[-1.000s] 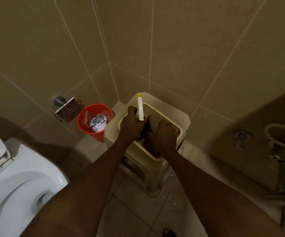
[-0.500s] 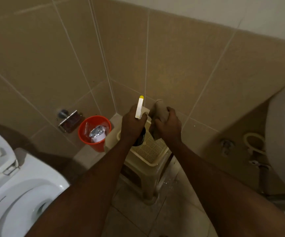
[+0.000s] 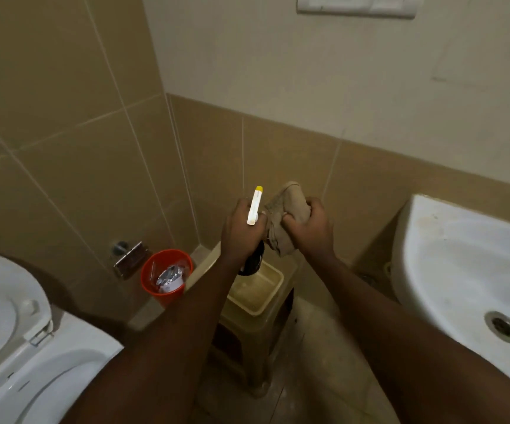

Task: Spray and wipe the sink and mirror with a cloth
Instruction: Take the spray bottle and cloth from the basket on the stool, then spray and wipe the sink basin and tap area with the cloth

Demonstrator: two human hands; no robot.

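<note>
Tiled bathroom: sink [image 3: 449, 258] right, toilet [image 3: 18, 332] left. Left hand [image 3: 241, 231] grips what looks like a spray bottle [image 3: 252, 258], right hand [image 3: 305, 224] clutches cloth [image 3: 287, 215]; both lifted higher off the stool [image 3: 256, 304].

Both forearms are showing bare, no sleeve reaching them; the left hand [image 3: 240, 229] and right hand [image 3: 306, 228] are seemingly wearing nothing.

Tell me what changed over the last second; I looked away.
Both hands rose off the stool: left hand lifting the spray bottle, right hand the cloth. The sink came into view. Grips and the red bin stayed the same.
</note>
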